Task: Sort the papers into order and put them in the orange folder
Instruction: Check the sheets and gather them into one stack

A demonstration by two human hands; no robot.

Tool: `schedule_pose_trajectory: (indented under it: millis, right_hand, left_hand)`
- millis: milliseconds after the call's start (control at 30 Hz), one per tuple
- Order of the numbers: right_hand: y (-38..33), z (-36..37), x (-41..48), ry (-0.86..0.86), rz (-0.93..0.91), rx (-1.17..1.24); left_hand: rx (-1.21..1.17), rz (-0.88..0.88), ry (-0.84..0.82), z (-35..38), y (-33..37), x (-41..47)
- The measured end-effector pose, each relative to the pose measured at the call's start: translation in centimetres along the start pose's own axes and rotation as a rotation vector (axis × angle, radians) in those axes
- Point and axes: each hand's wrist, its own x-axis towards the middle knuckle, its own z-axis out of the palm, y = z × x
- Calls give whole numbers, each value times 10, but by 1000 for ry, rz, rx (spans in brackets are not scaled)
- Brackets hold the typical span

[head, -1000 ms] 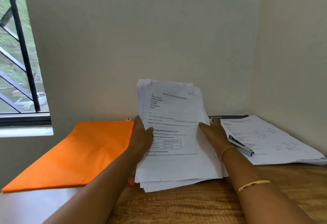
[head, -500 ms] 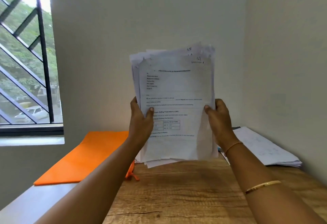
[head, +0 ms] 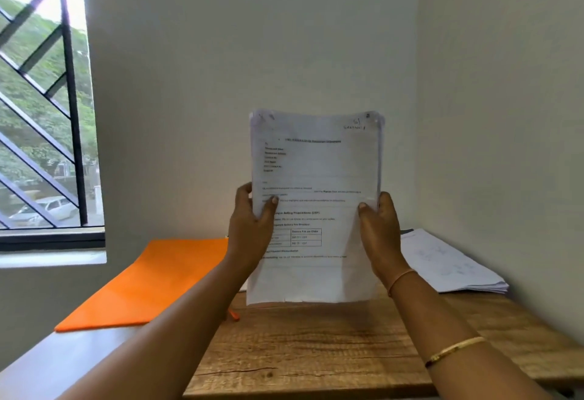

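Plain pale walls meet in a corner behind a wooden table (head: 316, 352); a window with a black diagonal grille (head: 71, 99) fills the left side, with trees and a parked car outside. Both hands hold a stack of printed papers (head: 316, 172) upright over the middle of the table; its long axis runs vertically, the printed face turned toward the camera with the heading at the top and a small table of figures lower down; the sheet edges sit nearly flush, with a few showing at the right side. The left hand (head: 249, 229) grips the stack's left edge, thumb on the front page and fingers curled behind; the right hand (head: 379, 235) grips the right edge the same way. The lower edge hangs close over the wood, perhaps just clear of it, though the view does not settle that.

The orange folder (head: 151, 279) lies flat and closed on the left of the table, its long axis slanting from near left to far right; its far right end is hidden behind the left forearm and the held stack. A small orange item (head: 234, 316) pokes out beneath that forearm; it is too small to name. Another pile of papers (head: 442, 263) lies flat at the back right, against the side wall, partly covered by the right hand. A gold bangle (head: 455, 352) circles the right forearm; a thin band (head: 399, 278) sits at the wrist.
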Motion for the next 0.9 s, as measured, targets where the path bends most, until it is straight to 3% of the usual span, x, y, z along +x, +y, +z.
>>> schedule_pose_trajectory:
  millis: [67,133,233,533,733,900]
  right_hand:
    - [4,-1,-3,15,-1,10]
    - [17,-2,-14,-17,50,-17]
    - [43,-2,-32,-102,184,-89]
    - [63,-5,-15,-232,281,-220]
    - [77,-8,-1,-449,415,-452]
    - [78,4,10,-637,462,-650]
  left_hand:
    - [-101,-73,-1,-3,-2,0]
    - [-180,-254,-81,-4,-15,-6]
    - [-76,-419,-276,-3,-39,-23]
    - [-75,-555,-364,-7,-50,-10]
    - [-69,-702,-253,-13,-77,11]
    - [123,-742,-215,-14,-95,19]
